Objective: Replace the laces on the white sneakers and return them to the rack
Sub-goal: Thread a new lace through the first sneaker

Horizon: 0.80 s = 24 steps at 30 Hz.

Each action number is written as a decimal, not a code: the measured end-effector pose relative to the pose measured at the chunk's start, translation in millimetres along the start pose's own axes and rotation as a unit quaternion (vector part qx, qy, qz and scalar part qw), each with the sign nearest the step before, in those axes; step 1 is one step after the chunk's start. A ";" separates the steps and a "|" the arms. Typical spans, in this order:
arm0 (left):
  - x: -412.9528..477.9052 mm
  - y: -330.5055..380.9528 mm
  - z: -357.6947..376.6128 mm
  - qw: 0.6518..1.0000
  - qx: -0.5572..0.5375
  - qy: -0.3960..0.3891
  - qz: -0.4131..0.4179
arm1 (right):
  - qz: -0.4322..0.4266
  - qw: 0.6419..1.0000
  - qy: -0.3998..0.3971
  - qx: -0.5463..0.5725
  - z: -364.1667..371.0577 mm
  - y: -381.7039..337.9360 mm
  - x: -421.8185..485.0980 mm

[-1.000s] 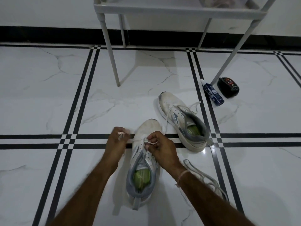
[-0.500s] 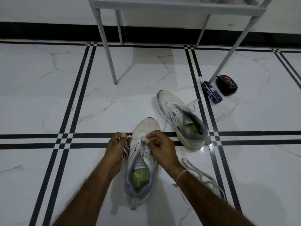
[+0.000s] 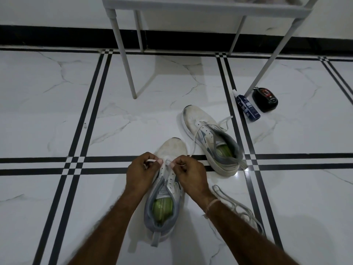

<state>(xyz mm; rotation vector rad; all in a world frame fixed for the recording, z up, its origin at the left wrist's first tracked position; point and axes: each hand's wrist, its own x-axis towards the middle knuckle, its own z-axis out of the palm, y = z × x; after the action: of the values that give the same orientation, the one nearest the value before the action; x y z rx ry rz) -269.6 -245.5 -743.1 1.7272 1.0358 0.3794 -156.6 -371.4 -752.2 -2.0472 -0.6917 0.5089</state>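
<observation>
A white sneaker [image 3: 172, 148] with a grey collar and green insole stands on the floor in front of me, toe pointing away. My left hand [image 3: 140, 172] pinches one end of a white lace [image 3: 168, 162] at the lowest eyelets. My right hand [image 3: 190, 174] pinches the other end, just right of the tongue. The second white sneaker [image 3: 198, 123] lies farther right, its lace loose across the upper. A removed lace [image 3: 238, 207] lies in loops beside my right forearm.
A grey metal rack [image 3: 200, 5] stands at the back, its legs reaching the floor at centre and right. By the right leg lie a dark blue spray bottle [image 3: 247, 108] and a black round case [image 3: 264, 99]. The floor is white marble with black stripes.
My left hand has drawn in from the left toward the sneaker, so both hands now meet over the lowest eyelets. The lace between them has shortened.
</observation>
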 end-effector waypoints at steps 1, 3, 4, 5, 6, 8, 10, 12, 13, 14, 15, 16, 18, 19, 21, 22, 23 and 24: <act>-0.3 0.0 0.8 1.000 0.001 0.003 -0.011 | -0.006 1.000 0.004 -0.015 0.3 -0.2 0.2; -1.5 1.2 1.8 0.999 0.010 0.011 -0.028 | 0.003 1.000 0.001 -0.013 0.8 -1.0 0.1; -2.0 1.9 2.2 0.999 0.013 0.014 -0.035 | 0.013 1.000 -0.004 -0.010 0.5 -1.2 0.1; -2.5 2.4 2.3 0.999 0.011 0.017 -0.042 | 0.019 1.000 -0.009 -0.008 -0.5 -1.2 0.3; -3.2 3.3 2.5 0.999 0.006 0.020 -0.047 | 0.023 1.000 -0.016 -0.005 -2.1 -1.0 1.4; -3.9 4.0 1.8 0.999 -0.002 0.019 -0.049 | 0.033 0.999 -0.029 0.022 -4.8 -2.4 3.5; -3.8 3.2 2.1 0.999 -0.005 0.013 -0.049 | 0.049 0.997 -0.037 0.042 -6.1 -6.5 5.6; -4.3 2.0 3.3 0.998 -0.024 0.007 -0.059 | 0.059 0.997 -0.041 0.018 -4.5 -9.0 8.1; -4.9 1.6 3.9 0.997 -0.034 0.007 -0.065 | 0.064 0.997 -0.040 0.004 -3.6 -10.0 9.6; -5.7 1.6 4.4 0.996 -0.043 0.009 -0.071 | 0.071 0.997 -0.039 -0.002 -2.8 -10.8 10.5; -6.2 1.7 4.3 0.996 -0.051 0.012 -0.079 | 0.077 0.996 -0.041 0.001 -2.5 -11.0 11.3; -6.7 1.8 4.1 0.995 -0.058 0.014 -0.084 | 0.078 0.996 -0.045 0.001 -2.9 -10.6 11.1; -6.9 1.3 3.7 0.994 -0.066 0.015 -0.090 | 0.055 0.997 -0.050 -0.034 -3.8 -10.7 7.9; -6.5 0.9 3.7 0.993 -0.069 0.014 -0.092 | 0.031 0.996 -0.045 -0.067 -3.2 -10.8 6.1; -6.2 1.5 3.8 0.992 -0.076 0.015 -0.096 | -0.009 0.991 -0.031 -0.129 -1.2 -10.6 3.0; -6.7 2.4 4.0 0.992 -0.079 0.016 -0.097 | -0.015 0.989 -0.027 -0.146 -0.8 -10.9 2.6; -7.4 3.2 4.3 0.992 -0.080 0.016 -0.096 | -0.014 0.989 -0.025 -0.148 -1.4 -11.0 3.0; -8.4 4.2 4.5 0.992 -0.084 0.017 -0.094 | -0.012 0.990 -0.024 -0.140 -2.7 -11.2 3.7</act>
<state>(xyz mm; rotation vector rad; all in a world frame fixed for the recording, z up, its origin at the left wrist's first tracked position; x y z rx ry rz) -269.6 -255.2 -739.4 1.4636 1.1477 0.3647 -155.3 -365.6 -741.7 -2.2899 -0.8547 0.4699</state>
